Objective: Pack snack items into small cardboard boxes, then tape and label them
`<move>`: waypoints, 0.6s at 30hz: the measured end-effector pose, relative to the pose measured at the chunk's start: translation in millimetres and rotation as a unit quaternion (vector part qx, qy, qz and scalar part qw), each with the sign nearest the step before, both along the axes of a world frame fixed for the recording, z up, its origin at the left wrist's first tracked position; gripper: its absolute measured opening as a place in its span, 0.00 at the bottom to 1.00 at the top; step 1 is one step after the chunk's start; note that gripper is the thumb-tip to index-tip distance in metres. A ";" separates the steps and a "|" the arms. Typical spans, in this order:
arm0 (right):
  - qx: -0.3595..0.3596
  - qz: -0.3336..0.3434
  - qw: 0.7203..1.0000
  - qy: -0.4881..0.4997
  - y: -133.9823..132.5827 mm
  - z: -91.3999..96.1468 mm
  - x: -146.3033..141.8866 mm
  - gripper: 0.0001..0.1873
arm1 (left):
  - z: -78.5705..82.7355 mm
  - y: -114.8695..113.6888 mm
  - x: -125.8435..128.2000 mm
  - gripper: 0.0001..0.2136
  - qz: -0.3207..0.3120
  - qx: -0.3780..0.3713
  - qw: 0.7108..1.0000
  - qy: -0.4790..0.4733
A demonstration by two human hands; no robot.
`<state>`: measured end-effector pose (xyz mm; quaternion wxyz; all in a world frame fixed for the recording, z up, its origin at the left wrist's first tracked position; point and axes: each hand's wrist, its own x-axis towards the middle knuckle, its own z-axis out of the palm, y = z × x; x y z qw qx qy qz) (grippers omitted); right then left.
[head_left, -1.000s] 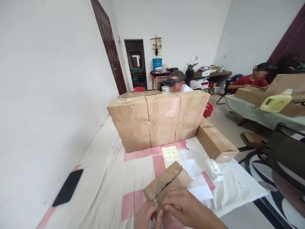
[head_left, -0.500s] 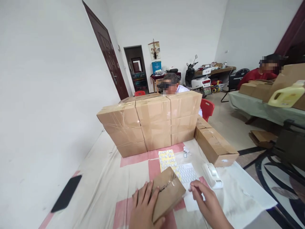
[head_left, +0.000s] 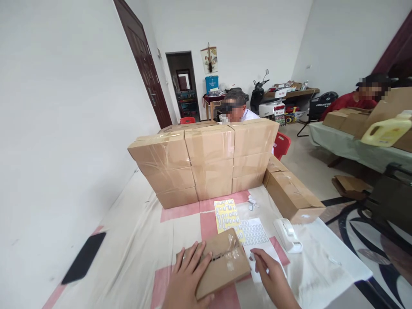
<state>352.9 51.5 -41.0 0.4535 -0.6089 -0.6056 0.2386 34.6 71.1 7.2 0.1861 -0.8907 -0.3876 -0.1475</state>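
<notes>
A flat cardboard box (head_left: 222,268) with clear tape across its top lies on the table in front of me. My left hand (head_left: 189,274) rests over its left end, fingers spread on the top and thumb by the near edge. Just off the box's right edge, my right hand (head_left: 268,272) has thumb and forefinger pinched together; a tiny pale bit shows at the fingertips, too small to name. Under that hand lies a white sheet of small outlined stickers (head_left: 255,231). A yellow sticker sheet (head_left: 225,214) lies beyond the box, partly overlapped by it.
Taped cardboard boxes (head_left: 209,163) form a wall across the table; a long box (head_left: 294,193) stands to their right. A white tape dispenser (head_left: 288,236) sits at right, a black phone-like slab (head_left: 84,257) at left. Past the boxes sits one person; another is at a table on the right.
The box has turned slightly and shifted under my left hand. My right hand has moved a little left and down, closer to the box's right edge. The view has tilted slightly.
</notes>
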 end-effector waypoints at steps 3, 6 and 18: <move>0.007 0.018 1.000 0.011 3.2 1.9 -11.4 0.25 | 0.7 -1.1 -0.2 0.45 -0.010 0.015 1.000 -0.012; 0.002 0.041 0.999 0.017 6.1 1.5 -16.3 0.23 | 3.0 -2.9 0.1 0.45 -0.007 0.010 0.999 -0.031; -0.091 0.007 0.994 -0.067 -13.1 29.1 -27.5 0.13 | -35.4 14.1 -10.3 0.31 -0.040 -0.001 0.997 -0.070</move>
